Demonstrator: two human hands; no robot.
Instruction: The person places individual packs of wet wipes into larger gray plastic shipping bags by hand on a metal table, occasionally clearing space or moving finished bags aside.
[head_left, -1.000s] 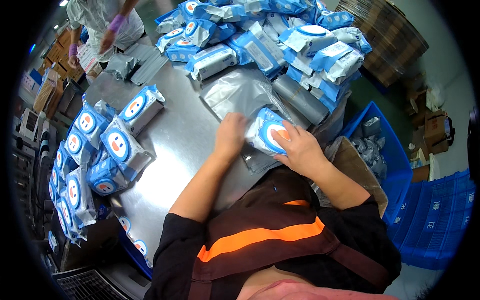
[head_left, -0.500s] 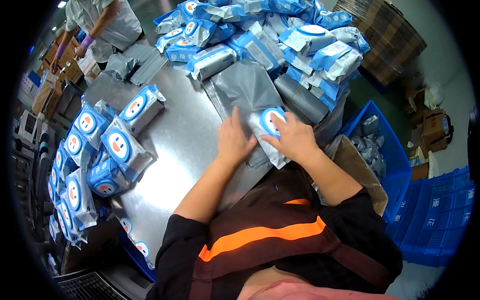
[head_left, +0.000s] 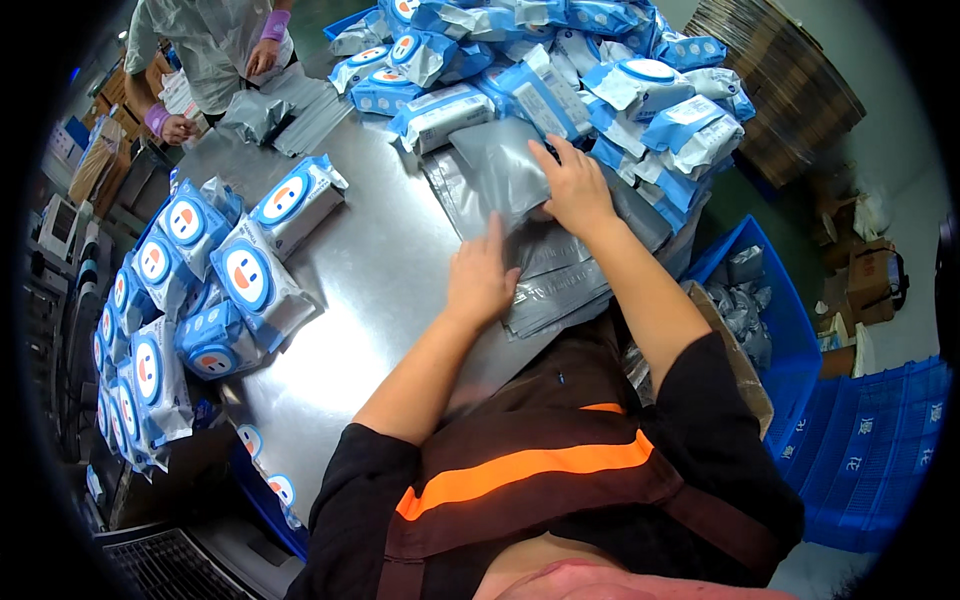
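In the head view, the right hand [head_left: 578,190] is resting, fingers spread, at the right edge of one top grey mailer bag [head_left: 500,165]; pinching cannot be told. The left hand [head_left: 480,278] is pointing a blurred forefinger at its near edge. The bag stack [head_left: 558,285] is lying near the steel table [head_left: 375,220]'s right side, bare steel extending leftward. At least eight blue-and-white soft packs [head_left: 250,275] are lying leftmost.

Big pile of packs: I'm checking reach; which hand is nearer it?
The right: in the picture, the right hand is just below the pile, at the grey bags; the left hand is lower, farther away.
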